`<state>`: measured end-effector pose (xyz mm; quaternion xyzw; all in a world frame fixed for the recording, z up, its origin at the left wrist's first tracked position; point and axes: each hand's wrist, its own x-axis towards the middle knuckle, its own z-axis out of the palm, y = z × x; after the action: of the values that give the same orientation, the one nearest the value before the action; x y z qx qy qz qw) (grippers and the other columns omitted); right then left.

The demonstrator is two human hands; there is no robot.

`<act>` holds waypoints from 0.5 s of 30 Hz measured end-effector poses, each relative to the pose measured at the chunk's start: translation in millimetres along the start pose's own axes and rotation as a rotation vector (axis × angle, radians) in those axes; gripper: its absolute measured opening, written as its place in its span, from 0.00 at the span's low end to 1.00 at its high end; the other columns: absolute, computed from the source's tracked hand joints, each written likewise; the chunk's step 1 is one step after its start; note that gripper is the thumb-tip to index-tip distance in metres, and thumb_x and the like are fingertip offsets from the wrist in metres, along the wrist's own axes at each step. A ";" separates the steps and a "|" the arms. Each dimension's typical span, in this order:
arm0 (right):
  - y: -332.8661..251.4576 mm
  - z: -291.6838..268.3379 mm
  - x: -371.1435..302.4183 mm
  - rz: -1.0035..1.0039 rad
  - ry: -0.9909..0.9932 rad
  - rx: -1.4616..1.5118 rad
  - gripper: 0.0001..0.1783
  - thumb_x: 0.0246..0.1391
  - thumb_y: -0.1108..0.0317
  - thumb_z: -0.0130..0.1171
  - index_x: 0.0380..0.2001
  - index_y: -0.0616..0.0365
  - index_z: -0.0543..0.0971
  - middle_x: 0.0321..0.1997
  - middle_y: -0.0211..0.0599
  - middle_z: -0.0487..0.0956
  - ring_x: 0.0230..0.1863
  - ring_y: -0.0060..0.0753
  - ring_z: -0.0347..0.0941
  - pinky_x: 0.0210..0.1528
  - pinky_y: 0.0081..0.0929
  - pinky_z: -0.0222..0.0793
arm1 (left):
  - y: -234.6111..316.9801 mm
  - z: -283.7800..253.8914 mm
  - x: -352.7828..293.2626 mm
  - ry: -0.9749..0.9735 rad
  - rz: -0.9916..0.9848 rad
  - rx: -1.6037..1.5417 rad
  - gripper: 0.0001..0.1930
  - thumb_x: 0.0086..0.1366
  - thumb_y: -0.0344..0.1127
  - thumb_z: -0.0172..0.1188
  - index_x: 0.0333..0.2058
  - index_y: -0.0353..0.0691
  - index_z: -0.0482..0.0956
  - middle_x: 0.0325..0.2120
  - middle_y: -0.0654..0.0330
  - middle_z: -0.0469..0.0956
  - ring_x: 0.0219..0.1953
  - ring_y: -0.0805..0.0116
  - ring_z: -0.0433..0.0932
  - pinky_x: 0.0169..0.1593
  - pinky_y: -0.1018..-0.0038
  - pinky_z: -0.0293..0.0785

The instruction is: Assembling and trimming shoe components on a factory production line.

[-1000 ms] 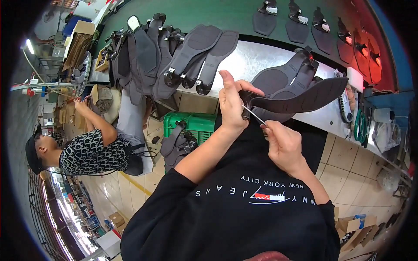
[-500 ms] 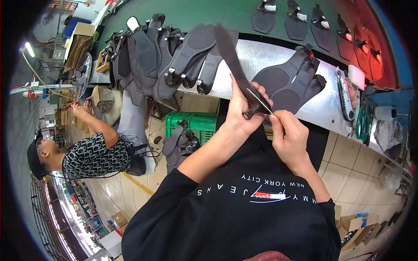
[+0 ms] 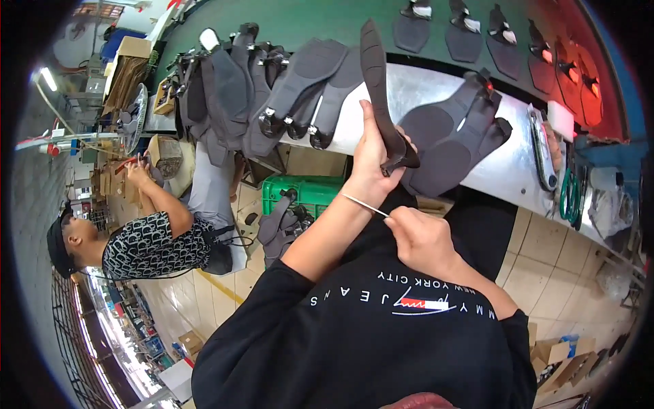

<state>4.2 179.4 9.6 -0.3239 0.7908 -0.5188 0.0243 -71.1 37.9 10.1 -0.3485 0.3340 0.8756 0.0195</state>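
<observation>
My left hand [image 3: 370, 155] is closed round the narrow end of a black sandal [image 3: 376, 78], whose sole stands nearly upright, edge on to me. A dark glossy strap piece shows at its lower end. Between the fingertips of my right hand [image 3: 424, 238] is a thin pale stick [image 3: 365, 204], its tip over my left wrist and apart from the sandal. Beyond my hands, a few more black sandals [image 3: 453, 146] lie overlapped on the metal bench top [image 3: 422, 80].
Many dark sandals [image 3: 300, 78] are heaped at the left of the bench. Others [image 3: 465, 37] stand in a row on the green surface [image 3: 286, 20]. A box cutter [image 3: 541, 153] and green-handled scissors [image 3: 567, 193] lie right. A green crate [image 3: 306, 193] is below; a co-worker [image 3: 150, 238] sits left.
My right hand has drawn the stick away from the sandal, down and left toward my wrist. The sandal has turned more upright in my left hand.
</observation>
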 end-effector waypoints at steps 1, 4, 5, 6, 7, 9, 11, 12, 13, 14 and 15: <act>-2.9 -7.2 4.3 0.065 0.061 0.032 0.03 0.52 0.75 0.59 0.28 0.58 0.74 0.22 0.40 0.74 0.23 0.44 0.74 0.24 0.34 0.68 | 11.6 -0.2 0.8 -0.050 0.012 0.013 0.35 0.57 0.75 0.46 0.14 0.45 0.63 0.14 0.61 0.67 0.19 0.63 0.69 0.28 0.67 0.68; -2.6 -31.8 16.4 0.120 0.201 0.071 0.02 0.53 0.77 0.58 0.27 0.61 0.75 0.20 0.41 0.72 0.19 0.39 0.71 0.23 0.28 0.65 | 75.2 -46.0 22.7 -0.354 0.132 0.198 0.34 0.61 0.72 0.45 0.25 0.41 0.73 0.18 0.61 0.73 0.19 0.65 0.73 0.28 0.69 0.72; 4.5 -38.8 13.8 0.162 0.201 0.070 0.02 0.54 0.77 0.56 0.27 0.61 0.75 0.20 0.39 0.72 0.18 0.35 0.70 0.22 0.26 0.64 | 95.7 -35.1 19.9 -0.234 0.216 0.337 0.31 0.62 0.69 0.48 0.26 0.42 0.74 0.18 0.62 0.74 0.18 0.67 0.74 0.28 0.70 0.73; 11.8 -44.8 10.9 0.203 0.203 0.072 0.03 0.55 0.77 0.55 0.27 0.62 0.75 0.19 0.38 0.72 0.18 0.31 0.70 0.22 0.24 0.63 | 115.8 -23.3 14.8 -0.110 0.302 0.476 0.28 0.63 0.65 0.51 0.26 0.42 0.75 0.18 0.63 0.74 0.18 0.70 0.74 0.28 0.70 0.73; 13.7 -49.9 7.5 0.218 0.235 0.080 0.04 0.56 0.77 0.55 0.27 0.62 0.75 0.19 0.37 0.73 0.18 0.27 0.68 0.22 0.23 0.63 | 141.5 -28.1 13.2 -0.077 0.325 0.587 0.26 0.61 0.61 0.56 0.30 0.39 0.77 0.19 0.64 0.74 0.19 0.73 0.73 0.25 0.75 0.69; 18.7 -59.5 4.9 0.229 0.280 0.077 0.06 0.59 0.76 0.53 0.27 0.64 0.74 0.20 0.34 0.73 0.18 0.21 0.65 0.23 0.21 0.61 | 192.7 -32.9 4.5 0.061 0.425 0.920 0.25 0.60 0.55 0.61 0.37 0.35 0.80 0.21 0.66 0.75 0.22 0.76 0.73 0.26 0.78 0.67; 31.7 -69.0 1.9 0.263 0.289 0.078 0.06 0.59 0.76 0.53 0.27 0.64 0.74 0.19 0.34 0.73 0.18 0.21 0.64 0.23 0.21 0.60 | 231.0 -51.7 8.9 0.226 0.569 1.253 0.28 0.60 0.55 0.62 0.45 0.34 0.79 0.24 0.64 0.78 0.27 0.74 0.76 0.33 0.77 0.71; 35.7 -74.4 2.5 0.298 0.294 0.079 0.06 0.59 0.75 0.52 0.28 0.64 0.74 0.19 0.34 0.73 0.18 0.22 0.63 0.22 0.21 0.60 | 247.7 -70.0 15.5 0.285 0.647 1.359 0.30 0.59 0.55 0.62 0.49 0.33 0.78 0.27 0.62 0.80 0.30 0.74 0.78 0.36 0.77 0.73; 36.1 -84.3 4.8 0.349 0.305 0.042 0.06 0.59 0.75 0.52 0.28 0.64 0.74 0.21 0.35 0.73 0.19 0.25 0.64 0.24 0.22 0.61 | 260.2 -75.6 14.7 0.439 0.792 1.628 0.31 0.58 0.54 0.63 0.50 0.34 0.77 0.30 0.59 0.81 0.33 0.72 0.79 0.39 0.76 0.74; 42.4 -91.5 6.6 0.357 0.331 0.026 0.06 0.59 0.75 0.52 0.28 0.64 0.74 0.21 0.35 0.73 0.19 0.25 0.64 0.24 0.22 0.61 | 258.8 -68.2 12.9 0.594 0.945 1.887 0.32 0.57 0.54 0.64 0.52 0.34 0.76 0.34 0.56 0.83 0.35 0.71 0.80 0.41 0.75 0.75; 50.3 -98.6 8.6 0.381 0.387 -0.035 0.05 0.58 0.76 0.52 0.29 0.65 0.75 0.23 0.36 0.74 0.21 0.28 0.66 0.26 0.23 0.62 | 255.4 -56.7 17.2 0.562 0.987 1.809 0.32 0.56 0.53 0.65 0.52 0.34 0.75 0.38 0.52 0.83 0.40 0.65 0.82 0.45 0.71 0.75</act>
<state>-64.0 266.8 15.5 -0.0644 0.8363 -0.5432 -0.0360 -118.4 -197.7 115.0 -0.2203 0.9562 0.1018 -0.1634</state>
